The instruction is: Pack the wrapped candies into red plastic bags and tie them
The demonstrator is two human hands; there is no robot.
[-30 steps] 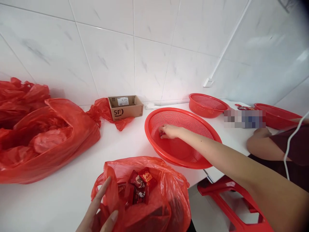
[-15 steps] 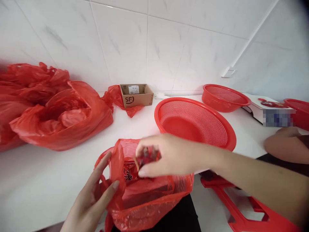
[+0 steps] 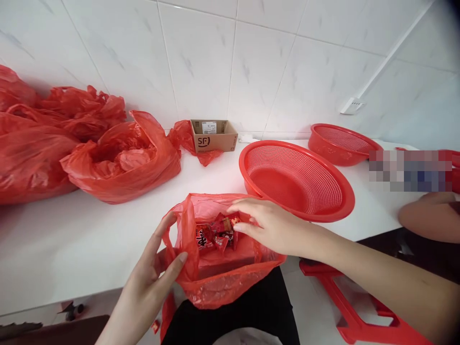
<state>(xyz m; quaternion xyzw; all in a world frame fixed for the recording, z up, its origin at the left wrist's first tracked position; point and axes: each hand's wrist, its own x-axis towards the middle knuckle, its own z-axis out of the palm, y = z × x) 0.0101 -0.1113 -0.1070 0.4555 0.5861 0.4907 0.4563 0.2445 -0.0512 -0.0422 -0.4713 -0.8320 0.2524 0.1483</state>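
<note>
A small red plastic bag point(image 3: 230, 282) hangs open at the front edge of the white counter point(image 3: 89, 239). Several red-wrapped candies point(image 3: 215, 235) lie inside it. My left hand point(image 3: 158, 273) pinches the bag's left rim between thumb and fingers and holds the mouth open. Over the bag's right rim, my right hand point(image 3: 268, 225) has its fingers spread just beside the candies and holds nothing. A large red colander point(image 3: 323, 211) stands right behind that hand.
A second red colander point(image 3: 341, 143) stands at the back right and a small cardboard box point(image 3: 213, 135) by the tiled wall. Big red plastic bags point(image 3: 122, 163) fill the left. Another person's arm point(image 3: 427, 218) rests at the right. A red stool point(image 3: 359, 316) is below.
My right hand came out of the large colander with candies, carried them over the small bag, and now has its fingers spread at the bag's mouth. The view shifted left.
</note>
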